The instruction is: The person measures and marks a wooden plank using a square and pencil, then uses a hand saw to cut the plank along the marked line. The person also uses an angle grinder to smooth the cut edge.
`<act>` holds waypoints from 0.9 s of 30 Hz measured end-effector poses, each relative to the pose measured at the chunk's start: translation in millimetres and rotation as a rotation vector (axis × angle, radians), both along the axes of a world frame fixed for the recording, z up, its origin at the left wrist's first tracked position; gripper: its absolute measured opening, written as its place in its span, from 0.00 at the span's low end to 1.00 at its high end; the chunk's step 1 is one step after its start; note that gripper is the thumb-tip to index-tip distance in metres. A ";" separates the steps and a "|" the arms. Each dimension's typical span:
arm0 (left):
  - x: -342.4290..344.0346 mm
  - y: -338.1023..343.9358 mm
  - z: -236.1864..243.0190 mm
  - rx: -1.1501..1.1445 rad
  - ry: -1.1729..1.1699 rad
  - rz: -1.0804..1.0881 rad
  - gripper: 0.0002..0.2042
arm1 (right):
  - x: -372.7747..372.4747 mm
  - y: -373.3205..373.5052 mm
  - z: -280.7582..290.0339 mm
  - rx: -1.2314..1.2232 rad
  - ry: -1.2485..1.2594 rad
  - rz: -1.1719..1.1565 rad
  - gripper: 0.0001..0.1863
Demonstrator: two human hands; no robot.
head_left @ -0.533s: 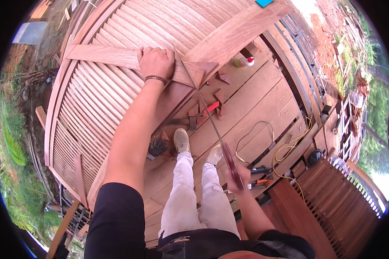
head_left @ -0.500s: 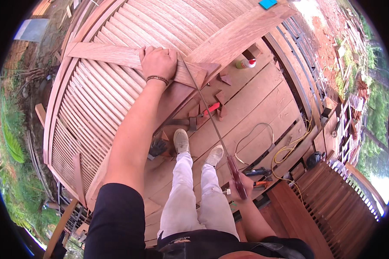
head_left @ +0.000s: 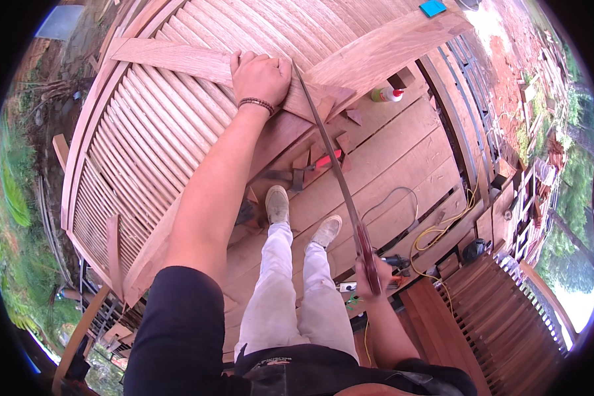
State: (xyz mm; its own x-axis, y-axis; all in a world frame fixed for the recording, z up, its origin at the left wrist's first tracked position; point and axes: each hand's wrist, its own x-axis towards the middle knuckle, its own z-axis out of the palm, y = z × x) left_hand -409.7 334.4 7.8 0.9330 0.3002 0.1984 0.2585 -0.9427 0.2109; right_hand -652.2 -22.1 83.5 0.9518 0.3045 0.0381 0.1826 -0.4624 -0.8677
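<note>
The right hand (head_left: 381, 277) is wrapped around the handle of a handsaw (head_left: 340, 175), whose blade runs forward and leftward from that grip across a wooden board (head_left: 178, 59), just right of the left hand (head_left: 262, 80). That hand rests knuckles-up on the board; whether it pinches the edge I cannot tell. Below the board lies a slatted wooden panel (head_left: 155, 129).

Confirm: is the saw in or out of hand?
In: the right hand is closed around the handle of the saw.
</note>
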 end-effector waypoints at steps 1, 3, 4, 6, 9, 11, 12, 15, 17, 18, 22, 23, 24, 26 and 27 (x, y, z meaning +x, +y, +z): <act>1.7 -0.2 -1.6 0.016 -0.025 -0.006 0.21 | 19.7 16.3 -15.8 0.010 -0.007 -0.009 0.04; 8.2 1.6 -3.5 0.007 -0.042 -0.011 0.21 | 73.9 66.5 -29.6 -0.031 0.120 -0.029 0.08; 7.8 -0.7 -4.2 -0.001 -0.041 -0.016 0.21 | 91.4 82.9 -26.3 0.006 0.129 -0.070 0.09; 6.2 3.7 -2.2 0.028 -0.009 0.000 0.21 | 85.2 82.1 -24.2 0.002 0.147 -0.081 0.09; -2.8 8.5 -7.3 0.042 -0.030 -0.008 0.21 | 8.2 17.6 -12.2 -0.010 0.126 -0.053 0.04; -0.8 -1.7 1.5 0.012 -0.009 -0.030 0.20 | -8.7 0.4 -9.2 0.042 0.119 -0.061 0.05; -1.1 -2.1 -0.6 0.002 -0.009 -0.035 0.21 | -8.1 -0.8 -15.6 0.020 0.112 -0.047 0.06; 1.5 -5.4 -2.8 -0.013 -0.017 -0.041 0.21 | 42.8 47.5 -26.4 0.038 0.080 -0.081 0.04; 5.9 -0.6 -2.2 -0.002 -0.017 -0.036 0.22 | 89.4 81.8 -24.0 0.028 0.222 -0.119 0.05; 3.5 0.0 -1.8 -0.001 0.014 -0.030 0.22 | 82.2 77.5 -21.7 0.032 0.198 -0.111 0.05; -0.2 1.9 4.3 -0.021 0.070 0.000 0.23 | 0.6 6.4 -7.8 0.024 0.075 -0.078 0.03; -0.1 -0.7 5.5 -0.023 0.057 -0.013 0.23 | -1.1 0.9 -13.5 0.020 0.069 -0.065 0.03; -0.2 -3.1 7.1 -0.025 0.046 -0.025 0.22 | -2.9 -3.8 -19.2 0.016 0.064 -0.050 0.03; -5.3 -8.8 4.4 -0.041 0.056 -0.033 0.22 | 12.5 8.7 -29.3 0.003 0.102 -0.055 0.03; -3.1 -8.3 1.8 -0.025 0.028 -0.041 0.23 | 48.9 38.4 -41.3 0.008 0.125 -0.075 0.03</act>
State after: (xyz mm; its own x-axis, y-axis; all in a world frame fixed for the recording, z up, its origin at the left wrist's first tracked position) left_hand -412.8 326.1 9.6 0.9496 0.2663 0.1652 0.2258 -0.9471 0.2282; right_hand -603.3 16.3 42.2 0.9693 0.2324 -0.0802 0.0380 -0.4640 -0.8850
